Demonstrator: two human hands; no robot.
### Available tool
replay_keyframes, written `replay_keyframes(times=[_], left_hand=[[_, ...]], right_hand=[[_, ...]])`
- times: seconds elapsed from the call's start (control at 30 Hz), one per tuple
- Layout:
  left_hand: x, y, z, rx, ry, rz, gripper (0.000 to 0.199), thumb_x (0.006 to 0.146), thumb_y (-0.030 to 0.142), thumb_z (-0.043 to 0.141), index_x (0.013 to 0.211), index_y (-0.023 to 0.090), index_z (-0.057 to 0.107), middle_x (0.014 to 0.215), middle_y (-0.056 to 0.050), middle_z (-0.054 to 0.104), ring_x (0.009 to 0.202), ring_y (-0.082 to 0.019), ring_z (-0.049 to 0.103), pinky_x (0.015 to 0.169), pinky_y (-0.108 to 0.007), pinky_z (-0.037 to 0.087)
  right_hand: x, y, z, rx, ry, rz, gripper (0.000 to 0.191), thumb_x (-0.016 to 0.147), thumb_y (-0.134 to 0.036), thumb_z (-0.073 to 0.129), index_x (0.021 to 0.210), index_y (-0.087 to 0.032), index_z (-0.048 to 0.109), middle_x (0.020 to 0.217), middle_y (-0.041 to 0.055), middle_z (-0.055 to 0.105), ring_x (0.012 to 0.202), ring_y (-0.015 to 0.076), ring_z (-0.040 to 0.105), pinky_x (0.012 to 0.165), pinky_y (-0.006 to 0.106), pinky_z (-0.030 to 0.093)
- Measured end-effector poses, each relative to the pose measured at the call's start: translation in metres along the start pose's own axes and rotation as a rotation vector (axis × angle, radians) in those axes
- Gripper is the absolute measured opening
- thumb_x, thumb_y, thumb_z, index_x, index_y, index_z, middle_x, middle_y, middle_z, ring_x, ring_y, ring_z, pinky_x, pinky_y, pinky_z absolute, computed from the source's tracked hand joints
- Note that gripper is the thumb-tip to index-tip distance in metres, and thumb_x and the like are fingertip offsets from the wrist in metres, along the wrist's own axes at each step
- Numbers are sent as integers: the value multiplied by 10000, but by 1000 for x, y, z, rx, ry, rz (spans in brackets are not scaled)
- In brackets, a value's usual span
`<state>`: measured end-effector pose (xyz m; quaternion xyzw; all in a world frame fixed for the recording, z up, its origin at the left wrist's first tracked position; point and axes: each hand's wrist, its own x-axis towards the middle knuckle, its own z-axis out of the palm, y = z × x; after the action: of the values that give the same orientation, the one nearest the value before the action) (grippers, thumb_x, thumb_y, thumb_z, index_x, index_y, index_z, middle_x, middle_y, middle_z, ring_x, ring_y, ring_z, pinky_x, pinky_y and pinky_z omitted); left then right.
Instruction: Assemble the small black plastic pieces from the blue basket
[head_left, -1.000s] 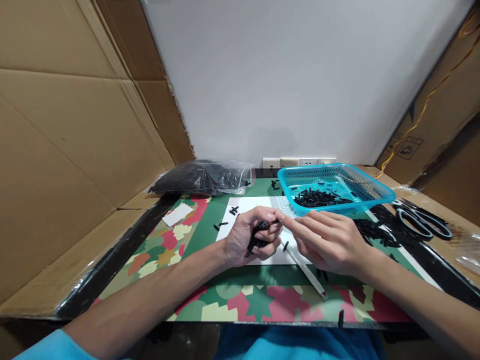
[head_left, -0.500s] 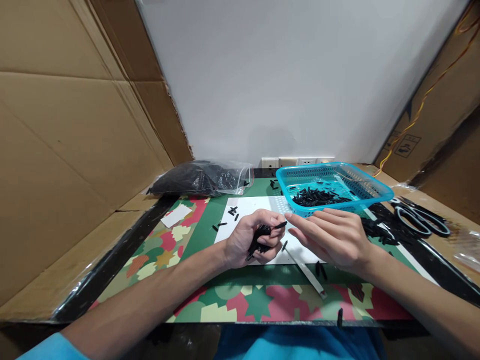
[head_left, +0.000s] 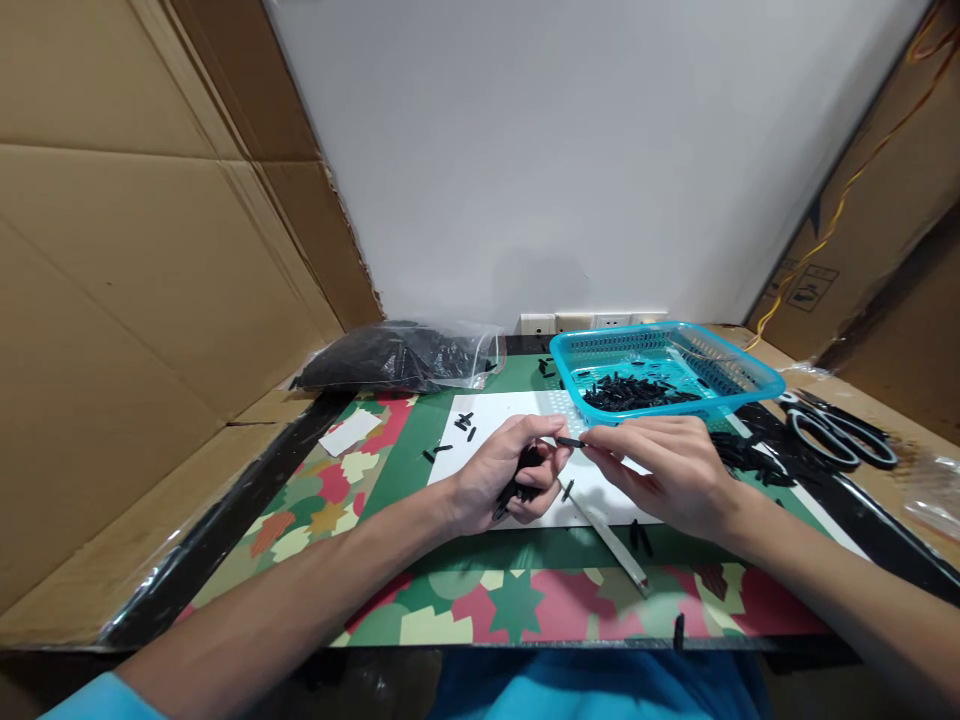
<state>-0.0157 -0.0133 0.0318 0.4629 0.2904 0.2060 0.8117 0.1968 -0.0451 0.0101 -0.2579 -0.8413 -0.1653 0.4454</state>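
Note:
My left hand (head_left: 521, 475) is closed around a bunch of small black strips (head_left: 517, 485), several of them poking out of the palm. One single black piece (head_left: 570, 442) lies between its thumb and forefinger on one end and the fingertips of my right hand (head_left: 664, 465) on the other. The right thumb and forefinger pinch that end. Underneath both hands is a white sheet (head_left: 487, 408), partly covered, with a few loose black pieces (head_left: 465, 422) on it. A thin white strip (head_left: 611, 545) slants across the sheet's front edge.
A blue perforated basket (head_left: 750, 395) with a heap of black pieces stands at the back right. Scissors (head_left: 832, 435) lie right of it, near a dark pile (head_left: 750, 460). At the back left rests a clear bag (head_left: 397, 355) of black material. Cardboard walls (head_left: 112, 250) rise on both sides.
My right hand has moved slightly left, and its fingertips now pinch the end of the black piece protruding from my left hand. The left hand keeps its hold on the bunch.

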Motion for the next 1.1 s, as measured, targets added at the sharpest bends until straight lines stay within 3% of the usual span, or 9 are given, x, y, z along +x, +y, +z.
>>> replay_keyframes(times=[0.27, 0.47, 1.1], left_hand=[[0, 0, -1, 20, -37, 130, 234, 936, 344, 561, 776, 217, 445, 471, 118, 302, 306, -50, 241, 310, -143, 164], [-1, 0, -1, 9, -52, 133, 165, 948, 319, 532, 828, 220, 478, 474, 119, 302, 310, -53, 237, 308, -141, 176], [0, 0, -2, 17, -17, 83, 233, 933, 341, 541, 761, 191, 498, 447, 110, 289, 308, -58, 287, 315, -144, 191]], right_hand=[[0, 4, -2, -51, 49, -44, 87, 927, -83, 672, 993, -136, 653, 763, 22, 761, 522, 97, 628, 546, 245, 466], [0, 6, -1, -104, 44, -57, 92, 918, -82, 686, 986, -139, 658, 758, 19, 762, 498, 91, 593, 528, 253, 438], [1, 5, -2, -76, 37, -36, 48, 953, -102, 637, 971, -142, 657, 650, -17, 702, 455, 78, 510, 511, 241, 397]])
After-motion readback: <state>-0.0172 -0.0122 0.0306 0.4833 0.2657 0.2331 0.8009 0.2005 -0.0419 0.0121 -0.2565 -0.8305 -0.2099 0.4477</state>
